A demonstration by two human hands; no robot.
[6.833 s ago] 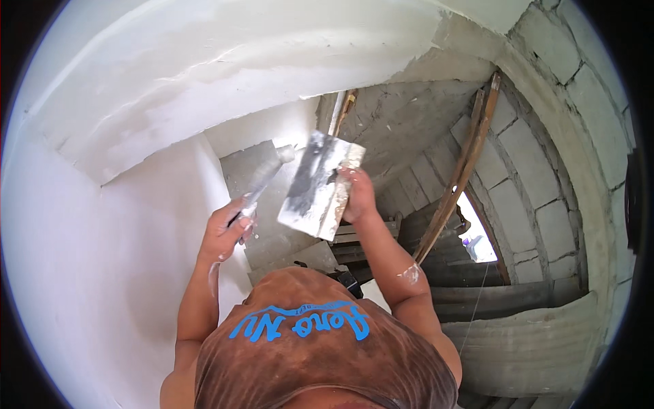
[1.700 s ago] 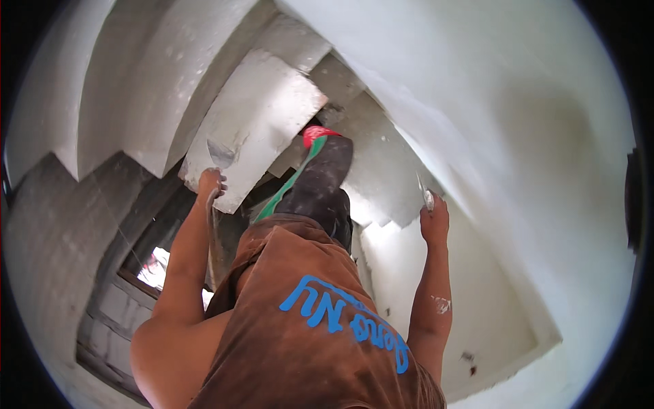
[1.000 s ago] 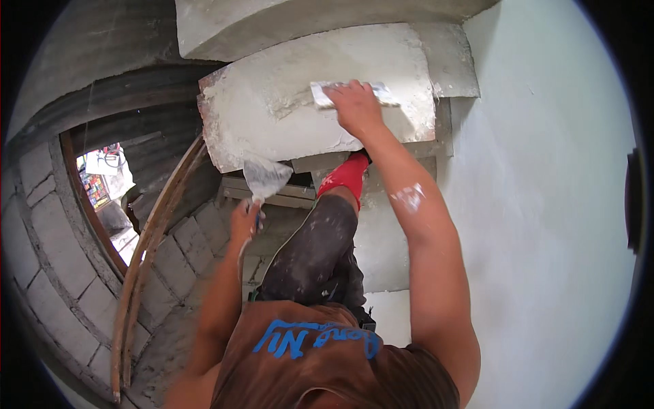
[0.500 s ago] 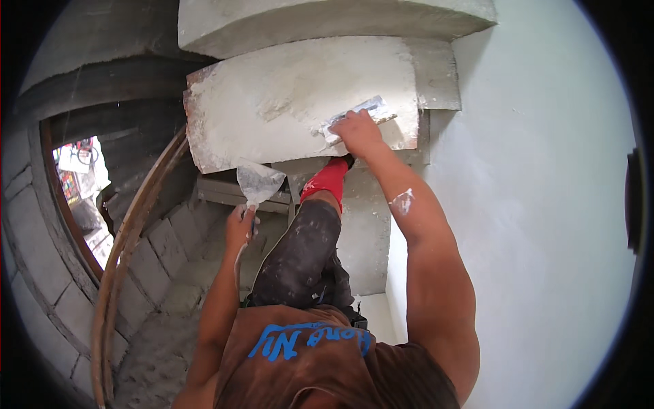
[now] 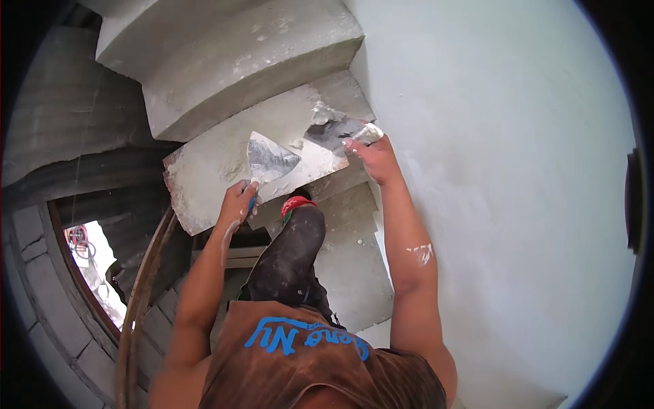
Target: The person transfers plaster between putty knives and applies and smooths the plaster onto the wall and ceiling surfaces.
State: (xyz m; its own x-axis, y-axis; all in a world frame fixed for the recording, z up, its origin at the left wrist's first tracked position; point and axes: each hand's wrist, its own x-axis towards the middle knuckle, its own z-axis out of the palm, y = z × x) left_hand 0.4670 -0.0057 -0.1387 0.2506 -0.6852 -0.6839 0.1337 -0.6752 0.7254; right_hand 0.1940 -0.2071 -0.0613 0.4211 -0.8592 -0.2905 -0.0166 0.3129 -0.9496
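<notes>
My left hand (image 5: 238, 203) is closed around the blue handle of a putty knife (image 5: 271, 159), whose wide, triangular blade points away from me. In my right hand (image 5: 379, 161) is a plastering trowel (image 5: 332, 134), its grey face turned up and my thumb on its near edge. White putty clings to the trowel's far edge and right end. Both tools are over a putty-covered board (image 5: 208, 160) lying on a stair step, the blades a short gap apart. My right fingers are partly hidden behind the trowel.
Concrete steps (image 5: 252, 75) rise beyond the board. A smooth pale wall (image 5: 504, 204) runs along the right. My bent leg (image 5: 293, 252) is below the board. At left are a curved wooden rail (image 5: 146, 286), a block wall (image 5: 58, 300) and a bright opening (image 5: 95, 266).
My right hand has lifted the trowel off the board and turned its face up. My left hand has brought the putty knife up over the board. The view has swung.
</notes>
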